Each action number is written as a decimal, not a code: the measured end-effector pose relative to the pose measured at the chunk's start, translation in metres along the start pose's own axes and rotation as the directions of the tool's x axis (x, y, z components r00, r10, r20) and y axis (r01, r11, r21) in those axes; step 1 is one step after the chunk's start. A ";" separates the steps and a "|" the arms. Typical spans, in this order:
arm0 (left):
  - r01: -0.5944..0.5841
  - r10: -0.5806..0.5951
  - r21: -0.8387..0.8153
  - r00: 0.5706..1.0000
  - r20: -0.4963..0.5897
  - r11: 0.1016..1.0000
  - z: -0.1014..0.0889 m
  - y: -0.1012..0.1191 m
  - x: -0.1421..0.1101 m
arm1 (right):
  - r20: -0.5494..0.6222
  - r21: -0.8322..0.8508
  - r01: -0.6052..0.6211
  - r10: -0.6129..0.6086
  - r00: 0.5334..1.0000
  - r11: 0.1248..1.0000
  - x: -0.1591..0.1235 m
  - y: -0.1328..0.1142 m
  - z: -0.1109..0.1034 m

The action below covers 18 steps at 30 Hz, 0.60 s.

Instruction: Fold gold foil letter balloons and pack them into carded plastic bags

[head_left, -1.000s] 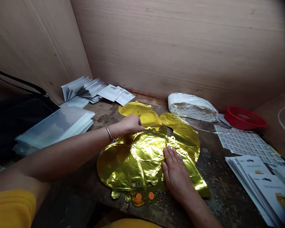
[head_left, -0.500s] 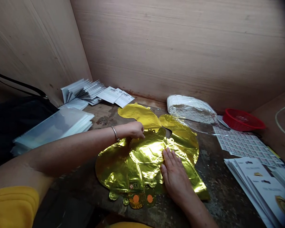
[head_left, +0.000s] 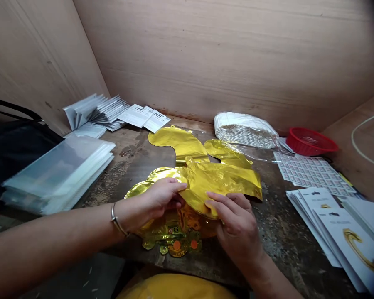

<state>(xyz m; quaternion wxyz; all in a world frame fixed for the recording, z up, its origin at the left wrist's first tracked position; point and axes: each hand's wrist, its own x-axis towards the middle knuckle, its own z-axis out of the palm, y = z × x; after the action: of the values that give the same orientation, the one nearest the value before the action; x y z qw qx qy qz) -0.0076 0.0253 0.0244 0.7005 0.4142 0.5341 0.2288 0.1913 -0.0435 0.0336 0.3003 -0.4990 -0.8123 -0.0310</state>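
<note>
A folded gold foil balloon (head_left: 224, 176) is raised off the table between my two hands. My left hand (head_left: 162, 197), with a metal bangle at the wrist, pinches its left edge between thumb and fingers. My right hand (head_left: 237, 218) has its fingers closed on the near edge of the same balloon. Beneath and behind lie other flat gold foil pieces (head_left: 183, 143), with small tabs along their edges. Close to the table's front, the foil carries two orange dots (head_left: 176, 245) and a printed CE mark. My hands cover part of the lower foil.
Clear plastic sleeves (head_left: 59, 166) are stacked at left, below folded white leaflets (head_left: 112, 112). On the right are white header cards (head_left: 333, 226), sticker sheets (head_left: 314, 172) and a red basket (head_left: 311, 141). A plastic-wrapped white bundle (head_left: 246, 128) sits near the back wall.
My left hand has come nearer and now pinches the foil. My right hand, flat on the foil before, has curled round its edge. The upper foil layer is now lifted and folded over.
</note>
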 end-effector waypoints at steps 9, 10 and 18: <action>-0.620 0.624 0.775 0.654 0.427 0.120 -0.031 0.018 -0.023 | 0.399 0.334 -0.121 -0.023 0.917 0.935 -0.049 0.040 -0.018; -0.720 0.572 0.693 0.579 0.581 0.025 -0.027 0.018 -0.017 | 0.444 0.350 -0.169 -0.004 0.896 0.921 -0.054 0.043 -0.020; -0.852 0.411 0.497 0.517 0.751 0.162 0.002 -0.006 0.006 | 0.468 0.407 -0.327 0.113 0.877 0.853 -0.065 0.057 -0.026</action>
<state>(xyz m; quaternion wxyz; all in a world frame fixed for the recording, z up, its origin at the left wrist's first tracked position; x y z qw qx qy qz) -0.0050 0.0256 0.0164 0.3338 0.9218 0.1569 0.1193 0.2714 -0.0756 0.0072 0.2292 -0.4964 -0.7762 0.3140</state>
